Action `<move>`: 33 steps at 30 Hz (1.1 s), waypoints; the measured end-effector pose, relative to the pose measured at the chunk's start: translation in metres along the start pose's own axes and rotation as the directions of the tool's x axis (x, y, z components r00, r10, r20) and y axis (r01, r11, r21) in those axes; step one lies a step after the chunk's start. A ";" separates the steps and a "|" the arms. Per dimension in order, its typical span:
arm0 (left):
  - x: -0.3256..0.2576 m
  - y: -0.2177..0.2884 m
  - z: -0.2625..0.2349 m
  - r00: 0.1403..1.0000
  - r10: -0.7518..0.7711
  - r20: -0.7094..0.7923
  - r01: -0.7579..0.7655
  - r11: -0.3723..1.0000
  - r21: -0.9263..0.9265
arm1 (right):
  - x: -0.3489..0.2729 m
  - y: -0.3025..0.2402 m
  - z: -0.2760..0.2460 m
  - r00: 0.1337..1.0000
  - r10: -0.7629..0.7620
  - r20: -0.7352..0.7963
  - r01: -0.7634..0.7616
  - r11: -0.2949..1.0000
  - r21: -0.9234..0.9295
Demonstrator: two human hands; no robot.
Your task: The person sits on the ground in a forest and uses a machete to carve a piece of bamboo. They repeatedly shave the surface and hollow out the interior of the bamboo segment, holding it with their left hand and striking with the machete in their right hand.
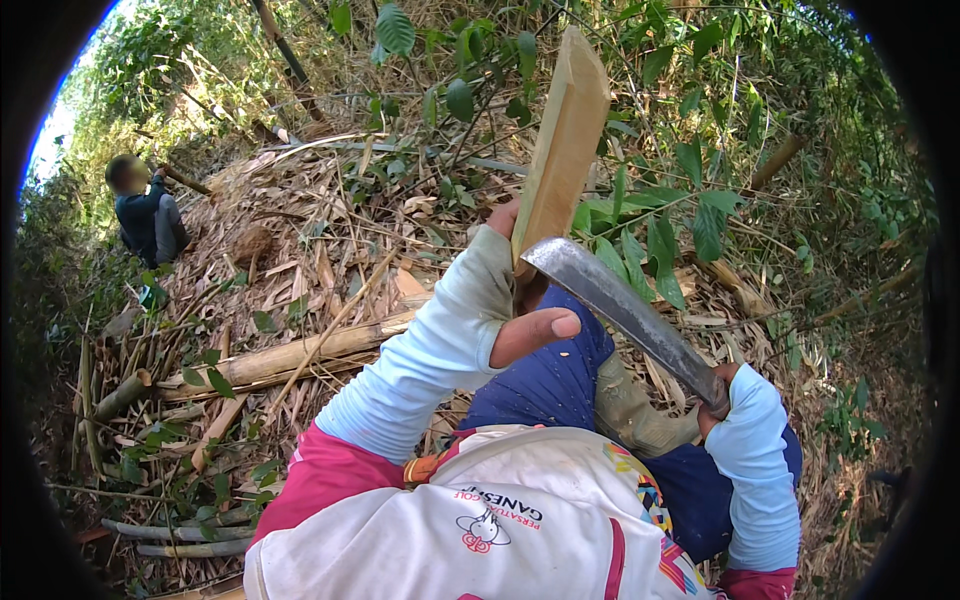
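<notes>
Head: bamboo slat [565, 140], blade [625, 310], leaf-littered ground [330, 230].

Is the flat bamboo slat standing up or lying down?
Standing up, tilted: the pale split bamboo slat rises from the left hand, with the curved metal blade against its base.

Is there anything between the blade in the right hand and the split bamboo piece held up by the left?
Nothing visible. The left hand holds the split bamboo piece upright, and the curved blade in the right hand has its tip at the piece's lower end. Whether they actually touch I cannot tell.
</notes>
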State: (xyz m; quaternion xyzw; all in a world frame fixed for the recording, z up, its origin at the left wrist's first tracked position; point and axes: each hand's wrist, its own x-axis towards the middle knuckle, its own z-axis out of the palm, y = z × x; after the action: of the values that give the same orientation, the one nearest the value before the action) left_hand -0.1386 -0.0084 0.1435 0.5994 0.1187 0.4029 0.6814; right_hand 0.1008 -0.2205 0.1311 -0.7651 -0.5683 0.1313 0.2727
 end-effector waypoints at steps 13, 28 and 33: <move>0.000 0.028 -0.019 0.945 -0.307 0.109 0.245 0.891 0.382 | 0.001 0.010 -0.008 0.998 -0.004 -0.062 -0.005 0.991 -0.131; 0.002 0.013 -0.032 0.978 -0.127 0.166 -0.033 0.687 0.725 | 0.001 0.039 0.006 0.997 0.000 -0.084 -0.023 0.960 -0.278; -0.001 -0.008 -0.035 0.988 -0.064 0.140 -0.050 0.724 0.688 | 0.002 0.067 0.010 0.993 0.122 0.009 -0.111 0.934 -0.341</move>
State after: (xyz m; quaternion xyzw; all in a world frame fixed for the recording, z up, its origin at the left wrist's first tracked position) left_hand -0.1585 0.0171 0.1273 0.8382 0.2093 0.2802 0.4184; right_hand 0.1500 -0.2294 0.0854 -0.8309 -0.5402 0.0589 0.1198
